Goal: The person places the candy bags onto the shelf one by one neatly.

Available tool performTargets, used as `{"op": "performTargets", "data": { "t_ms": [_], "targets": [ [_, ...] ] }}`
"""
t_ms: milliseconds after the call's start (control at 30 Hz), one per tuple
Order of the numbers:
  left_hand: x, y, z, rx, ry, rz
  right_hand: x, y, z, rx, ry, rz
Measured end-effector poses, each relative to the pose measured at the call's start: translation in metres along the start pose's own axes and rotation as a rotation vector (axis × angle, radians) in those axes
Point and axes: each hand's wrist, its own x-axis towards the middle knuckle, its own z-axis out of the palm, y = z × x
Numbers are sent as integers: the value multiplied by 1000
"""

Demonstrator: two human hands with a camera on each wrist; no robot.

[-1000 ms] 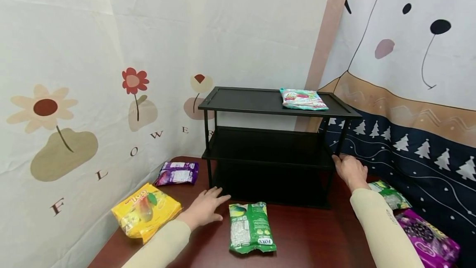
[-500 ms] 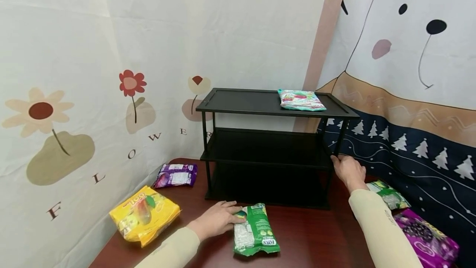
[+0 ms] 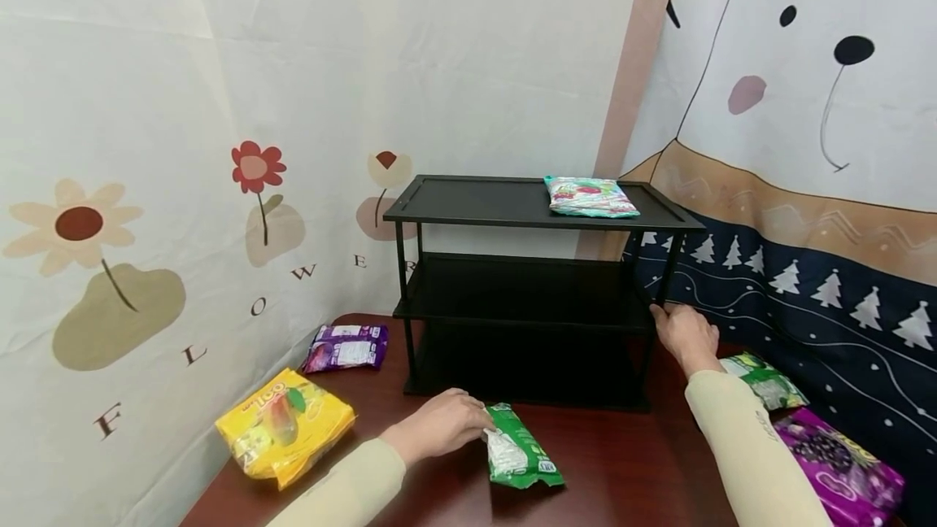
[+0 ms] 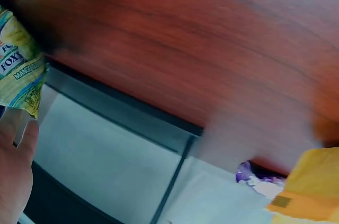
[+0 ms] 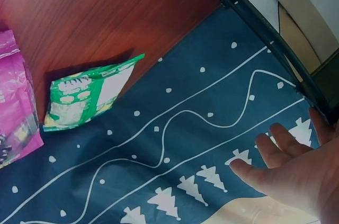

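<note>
In the head view my left hand [image 3: 446,425] grips the upper left edge of a green candy bag [image 3: 521,454] low in front of the rack, and the bag is tilted. Printed mango pictures show on its other face in the left wrist view, near my thumb and fingertips. My right hand [image 3: 686,336] holds the black three-tier shelf rack [image 3: 472,200] at its right front post, level with the middle shelf. The right wrist view has the index finger at the frame and the other fingers loosely bent. A teal and pink candy bag [image 3: 591,198] lies on the top shelf.
A yellow candy bag [image 3: 287,427] and a small purple bag [image 3: 346,347] lie on the table's left side. Another green bag [image 3: 766,381] and a large purple bag [image 3: 838,462] lie at the right. Printed curtains [image 3: 498,47] hang close behind.
My left hand has moved right from beside the rack's left front to the green bag and taken hold of it. The bag has shifted slightly right and tilted. My right hand stays at the rack.
</note>
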Motion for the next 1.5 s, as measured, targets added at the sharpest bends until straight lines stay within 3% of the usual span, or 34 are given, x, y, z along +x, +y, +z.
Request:
{"op": "performTargets", "data": {
  "t_ms": [200, 300, 533, 700, 900, 1067, 1200, 1333, 1400, 1500],
  "targets": [
    [8, 4, -4, -59, 14, -15, -1, 1, 4, 2, -15, -2],
    [12, 3, -8, -144, 8, -44, -1, 2, 6, -4, -12, -10],
    [18, -5, -21, -389, -82, -236, 3, -1, 5, -5, 24, -12],
    [20, -9, -27, -509, -44, -309, 4, -2, 6, -6, 19, -7],
    [21, -11, -28, -702, -12, -447, 4, 1, 7, -16, 16, -7],
    [14, -13, -24, -782, -15, -552, 4, 0, 7, -8, 25, -6],
    [3, -16, -19, -750, -36, -645, 4, -1, 6, -15, 27, -9],
    [-5, -20, -15, -551, -52, -734, 5, -2, 5, -22, 42, -16],
    [-8, -22, -13, -461, -61, -748, 5, -2, 4, -21, 49, -19],
    [-10, -23, -8, -428, -93, -713, 4, -1, 2, -20, 47, -18]
  ]
}}
